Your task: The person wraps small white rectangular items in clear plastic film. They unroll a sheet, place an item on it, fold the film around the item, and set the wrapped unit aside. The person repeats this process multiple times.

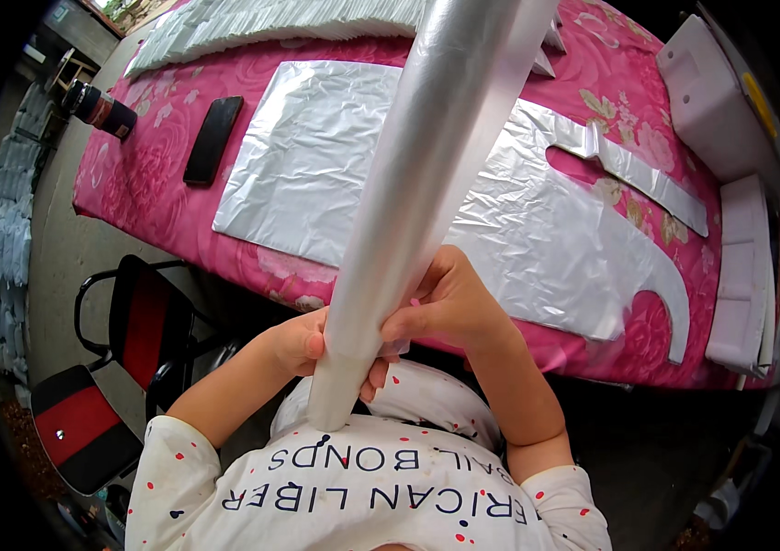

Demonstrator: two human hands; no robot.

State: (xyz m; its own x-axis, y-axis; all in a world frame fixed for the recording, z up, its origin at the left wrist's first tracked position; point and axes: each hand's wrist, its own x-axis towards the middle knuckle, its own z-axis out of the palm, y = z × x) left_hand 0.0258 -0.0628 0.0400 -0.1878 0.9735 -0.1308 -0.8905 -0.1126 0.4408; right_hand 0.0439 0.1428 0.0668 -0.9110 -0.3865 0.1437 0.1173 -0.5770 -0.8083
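Observation:
A long roll of pale translucent plastic film (408, 156) rises from against my shirt and slants away over the table, its far end out of view. My left hand (301, 342) wraps round its lower part from the left, some fingers hidden behind it. From the right, my right hand (445, 303) grips the film, its thumb pressed near the roll's edge. Beyond the roll, a whitish plastic vest-shaped bag (537, 239) lies flat and wrinkled on the table, its handles toward the right. The roll covers part of this bag.
A pink flowered cloth (165, 161) covers the table. On it are a black phone (213, 140), a dark bottle (101, 110) and a long stack of folded white bags (270, 23). White foam boxes (740, 275) stand at the right edge. Black-and-red chairs (144, 321) are at my left.

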